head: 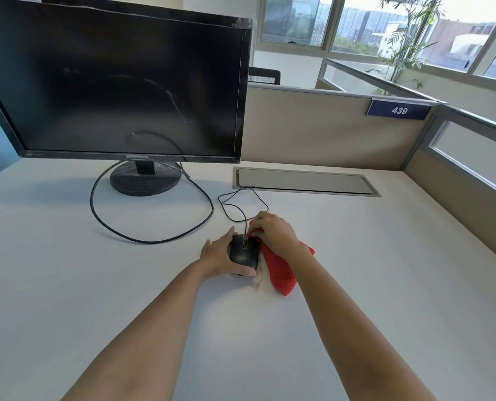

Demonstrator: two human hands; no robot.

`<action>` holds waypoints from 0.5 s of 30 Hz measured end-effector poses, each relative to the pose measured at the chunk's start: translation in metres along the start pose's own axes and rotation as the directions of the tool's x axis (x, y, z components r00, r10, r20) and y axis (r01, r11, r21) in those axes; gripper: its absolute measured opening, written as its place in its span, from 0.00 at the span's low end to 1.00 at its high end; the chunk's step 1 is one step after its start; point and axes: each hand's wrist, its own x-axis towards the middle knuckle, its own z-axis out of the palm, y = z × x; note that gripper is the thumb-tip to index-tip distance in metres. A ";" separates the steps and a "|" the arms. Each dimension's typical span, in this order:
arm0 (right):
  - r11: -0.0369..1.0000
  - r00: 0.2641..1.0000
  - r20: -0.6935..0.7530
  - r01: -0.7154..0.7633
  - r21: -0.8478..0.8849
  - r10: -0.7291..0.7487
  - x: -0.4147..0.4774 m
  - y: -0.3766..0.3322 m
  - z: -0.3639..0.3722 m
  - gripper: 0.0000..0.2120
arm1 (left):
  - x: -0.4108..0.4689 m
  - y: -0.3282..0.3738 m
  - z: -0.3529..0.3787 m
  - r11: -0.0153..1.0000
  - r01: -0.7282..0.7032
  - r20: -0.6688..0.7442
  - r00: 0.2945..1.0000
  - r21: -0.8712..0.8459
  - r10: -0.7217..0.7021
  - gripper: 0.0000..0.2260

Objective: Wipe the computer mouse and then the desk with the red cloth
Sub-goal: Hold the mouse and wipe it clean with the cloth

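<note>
A black wired computer mouse point(243, 254) sits on the white desk point(356, 256), a little in front of me. My left hand point(219, 256) grips it from the left side and front, thumb under its near end. My right hand point(274, 231) is shut on a bunched red cloth point(280, 270) and presses it against the mouse's far right side, by the cable. The rest of the cloth trails on the desk to the right of the mouse. A small brownish smear point(256, 285) marks the desk just in front of the mouse.
A black monitor point(119, 82) on a round stand point(145, 179) fills the back left, its thick cable point(142, 240) looping across the desk. The thin mouse cable point(235, 206) runs to a grey cable hatch point(304, 180). Beige partitions point(327, 128) bound the back and right.
</note>
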 end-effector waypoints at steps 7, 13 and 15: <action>0.984 0.998 0.047 0.035 0.176 -0.044 -0.002 0.000 -0.023 0.08 | -0.001 -0.002 0.000 0.999 -0.041 0.008 0.999 -0.017 0.041 0.63; 0.991 0.991 0.006 0.137 0.007 -0.137 -0.002 -0.027 -0.004 0.09 | -0.001 -0.001 -0.001 0.997 -0.071 -0.018 0.997 -0.039 0.070 0.58; 0.978 0.978 0.085 0.196 -0.071 -0.190 0.000 -0.030 -0.003 0.09 | -0.002 -0.001 -0.002 0.995 -0.087 -0.029 0.996 -0.052 0.085 0.54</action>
